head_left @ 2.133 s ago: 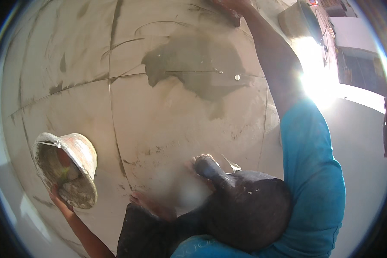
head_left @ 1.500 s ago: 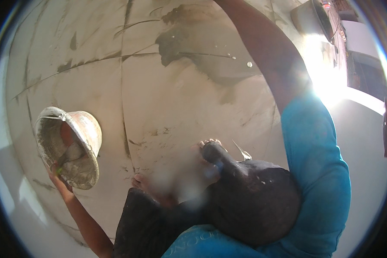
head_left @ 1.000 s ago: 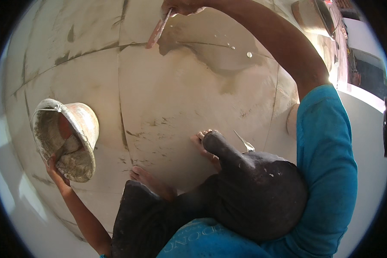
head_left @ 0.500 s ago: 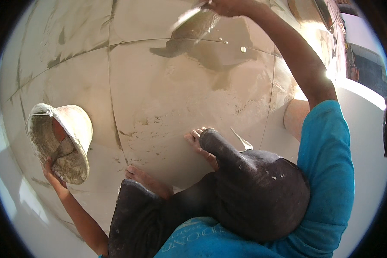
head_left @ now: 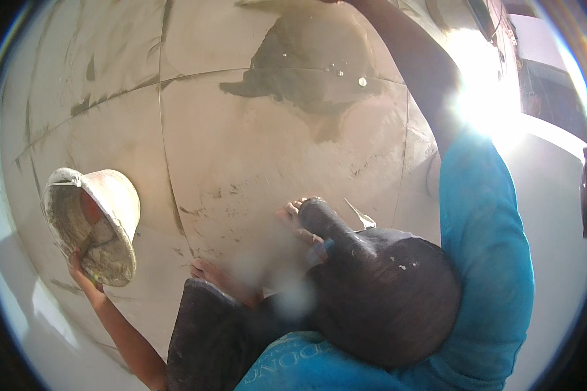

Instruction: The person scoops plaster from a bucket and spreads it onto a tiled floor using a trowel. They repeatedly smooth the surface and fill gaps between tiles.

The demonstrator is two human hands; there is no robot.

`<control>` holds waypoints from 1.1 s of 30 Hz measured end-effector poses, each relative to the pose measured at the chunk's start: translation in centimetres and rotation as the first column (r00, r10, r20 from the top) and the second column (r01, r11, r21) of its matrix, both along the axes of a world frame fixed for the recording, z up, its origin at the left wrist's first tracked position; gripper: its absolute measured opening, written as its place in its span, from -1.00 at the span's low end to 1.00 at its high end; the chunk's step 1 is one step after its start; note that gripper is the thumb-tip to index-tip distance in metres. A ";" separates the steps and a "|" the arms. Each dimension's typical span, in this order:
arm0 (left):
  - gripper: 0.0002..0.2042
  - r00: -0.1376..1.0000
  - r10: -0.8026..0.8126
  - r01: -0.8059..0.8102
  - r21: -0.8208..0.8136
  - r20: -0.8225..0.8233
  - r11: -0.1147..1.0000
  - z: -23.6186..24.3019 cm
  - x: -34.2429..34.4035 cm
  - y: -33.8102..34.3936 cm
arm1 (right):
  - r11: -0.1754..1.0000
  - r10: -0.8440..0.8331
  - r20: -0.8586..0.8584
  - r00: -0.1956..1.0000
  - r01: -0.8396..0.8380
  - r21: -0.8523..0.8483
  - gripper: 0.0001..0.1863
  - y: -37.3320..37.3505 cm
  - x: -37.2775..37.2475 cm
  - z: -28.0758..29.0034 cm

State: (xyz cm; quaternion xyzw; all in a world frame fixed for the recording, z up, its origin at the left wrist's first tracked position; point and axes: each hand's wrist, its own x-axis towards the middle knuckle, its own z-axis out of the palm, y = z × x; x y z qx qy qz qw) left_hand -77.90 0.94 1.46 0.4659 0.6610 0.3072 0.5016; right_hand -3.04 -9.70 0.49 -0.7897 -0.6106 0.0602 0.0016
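Note:
A pale, mortar-crusted bucket [head_left: 125,195] leans over on the tiled floor at the left, its mouth turned toward me. My left hand [head_left: 87,272] grips the near rim, thumb inside and fingers along the outer wall. Inside the bucket are a reddish patch and grey residue whose kind I cannot make out. My right arm stretches to the far edge of the view. Only a sliver of my right hand [head_left: 334,1] shows there, so its fingers and anything in them are cut off. Below it spreads a dark wet patch [head_left: 313,55] with a few small white spots.
Large beige floor tiles [head_left: 235,150] with dark joints and smears run beneath me. My bare feet [head_left: 218,277] and bent knees are in the middle. Beside my right knee lies a pale pointed scrap [head_left: 364,216]. A white curved wall [head_left: 554,195] and strong glare are at the right.
My right hand has moved farther away, almost out of view, and the blurred pale thing in it no longer shows. More of the wet patch is visible. My left hand still holds the bucket.

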 end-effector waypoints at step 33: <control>-0.47 0.997 0.053 -0.051 0.033 -0.060 0.998 -1.2 -3.7 1.8 | 0.997 0.056 -0.010 0.998 -0.055 0.049 -0.61 -10.5 -10.7 0.8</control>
